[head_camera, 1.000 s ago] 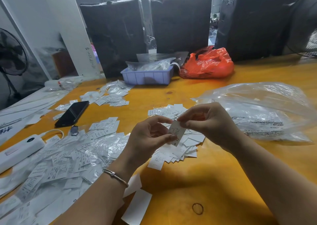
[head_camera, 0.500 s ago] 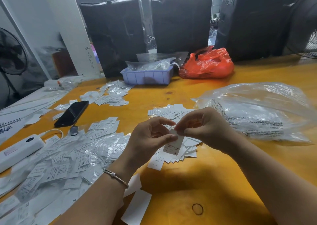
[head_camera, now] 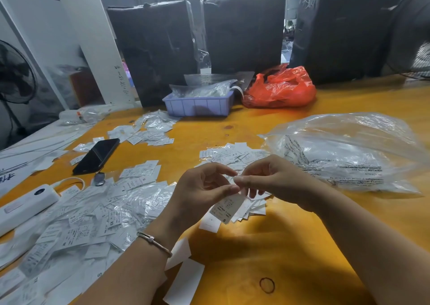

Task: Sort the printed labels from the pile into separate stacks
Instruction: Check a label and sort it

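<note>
A white printed label marked S hangs from my fingertips over the middle stack of labels. My left hand pinches its top edge between thumb and forefinger. My right hand meets it there, fingers curled and pinching the same edge. A large mixed pile of labels and clear sleeves spreads at the left. A small stack lies beside the pile, and another group lies further back.
A black phone and a white power bank lie at the left. A big clear plastic bag fills the right. A purple tray and red bag stand at the back. A rubber band lies near me.
The label has dropped from level with my fingers to hanging below them. Both hands have lowered slightly and closed in on each other.
</note>
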{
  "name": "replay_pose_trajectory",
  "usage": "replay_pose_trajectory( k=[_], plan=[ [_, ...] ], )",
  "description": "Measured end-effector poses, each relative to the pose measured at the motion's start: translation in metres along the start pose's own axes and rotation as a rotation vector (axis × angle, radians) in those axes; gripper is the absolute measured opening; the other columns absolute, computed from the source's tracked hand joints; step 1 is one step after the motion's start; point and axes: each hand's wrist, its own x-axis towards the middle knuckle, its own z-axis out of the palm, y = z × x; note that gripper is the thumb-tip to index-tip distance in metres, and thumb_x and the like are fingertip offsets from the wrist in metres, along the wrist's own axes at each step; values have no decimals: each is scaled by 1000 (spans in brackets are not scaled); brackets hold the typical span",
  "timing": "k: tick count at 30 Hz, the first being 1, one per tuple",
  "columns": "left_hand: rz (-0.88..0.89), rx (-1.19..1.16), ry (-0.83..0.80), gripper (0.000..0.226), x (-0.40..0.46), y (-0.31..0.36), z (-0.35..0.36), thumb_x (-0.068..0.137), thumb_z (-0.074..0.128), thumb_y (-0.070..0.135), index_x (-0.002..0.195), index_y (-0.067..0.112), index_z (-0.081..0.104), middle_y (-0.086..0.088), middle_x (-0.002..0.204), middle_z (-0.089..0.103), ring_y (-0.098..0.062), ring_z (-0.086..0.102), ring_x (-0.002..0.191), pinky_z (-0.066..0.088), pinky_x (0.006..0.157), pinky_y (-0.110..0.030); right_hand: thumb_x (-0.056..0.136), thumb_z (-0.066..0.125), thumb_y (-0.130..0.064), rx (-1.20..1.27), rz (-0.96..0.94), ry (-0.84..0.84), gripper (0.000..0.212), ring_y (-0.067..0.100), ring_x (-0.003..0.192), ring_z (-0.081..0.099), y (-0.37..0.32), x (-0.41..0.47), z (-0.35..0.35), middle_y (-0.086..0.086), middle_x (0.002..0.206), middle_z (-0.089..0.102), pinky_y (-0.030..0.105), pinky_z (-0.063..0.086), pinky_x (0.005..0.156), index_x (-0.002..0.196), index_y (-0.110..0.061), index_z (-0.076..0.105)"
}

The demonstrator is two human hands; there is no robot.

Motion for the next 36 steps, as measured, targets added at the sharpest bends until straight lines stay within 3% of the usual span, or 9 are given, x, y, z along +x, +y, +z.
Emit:
replay_pose_trajectory(
  k=[4, 10, 13, 16, 20, 25, 30, 33, 36],
  plan=[
    [-43, 50, 22, 3, 2, -4, -2, 81, 75, 20, 80, 22, 73, 6, 79, 72, -9, 66, 77, 52, 69, -19, 87, 67, -30, -316, -60, 360, 22, 19, 62, 62, 10, 4, -12, 4, 68, 69, 34, 52, 61, 79, -10, 73],
    [-146, 86, 92, 33, 5, -8, -20, 82, 61, 43, 82, 10, 62, -9, 79, 64, -18, 58, 77, 48, 68, -27, 84, 58, -15, -748, 305, 797, 13, 28, 79, 60, 34, 2, -44, 7, 85, 70, 32, 44, 67, 82, -14, 70],
    [-205, 87, 191, 12, 7, -15, -32, 91, 65, 25, 82, 17, 65, 3, 76, 68, -3, 61, 72, 48, 60, -15, 84, 56, -10, -880, 422, 807, 26, 32, 109, 53, 44, 2, -52, 10, 113, 64, 38, 38, 87, 108, -14, 67],
    [-300, 254, 297, 11, 9, -26, -44, 93, 64, 22, 83, 25, 69, 7, 80, 69, -6, 62, 77, 46, 61, -19, 86, 58, -14, -938, 585, 715, 33, 29, 120, 46, 50, 1, -59, 8, 126, 56, 38, 35, 94, 119, -16, 59],
    [-454, 616, 274, 15, 9, -39, -55, 96, 58, 26, 83, 29, 67, 10, 81, 64, -8, 58, 77, 43, 59, -28, 88, 56, -17, -1000, 671, 599, 4, 29, 107, 49, 57, 2, -60, 7, 108, 58, 38, 34, 88, 91, -14, 56],
    [-486, 845, 231, 15, 6, -43, -59, 96, 59, 25, 83, 29, 66, 7, 82, 65, -10, 56, 73, 40, 56, -26, 86, 58, -10, -994, 616, 681, 12, 28, 95, 58, 65, 4, -64, 4, 95, 66, 36, 33, 85, 89, -15, 68],
    [-331, 968, 240, 13, 5, -35, -48, 93, 62, 34, 105, 29, 66, 4, 116, 58, -20, 46, 117, 45, 90, -39, 82, 54, -2, -938, 568, 771, 22, 31, 98, 58, 70, 4, -67, 7, 99, 67, 37, 32, 87, 95, -14, 67],
    [-54, 808, 189, 23, 5, -26, -31, 89, 68, 35, 111, 26, 68, 7, 120, 59, -14, 43, 120, 37, 97, -30, 85, 53, -5, -1000, 612, 731, 27, 31, 106, 54, 73, 5, -67, 10, 110, 63, 37, 35, 87, 108, -12, 63],
    [101, 692, 6, 32, 6, -18, -10, 87, 69, 41, 117, 30, 67, 12, 127, 57, -6, 37, 126, 34, 104, -27, 86, 52, -7, -1019, 625, 720, 22, 30, 101, 54, 74, 7, -67, 9, 103, 64, 35, 35, 83, 101, -12, 69]
  ],
)
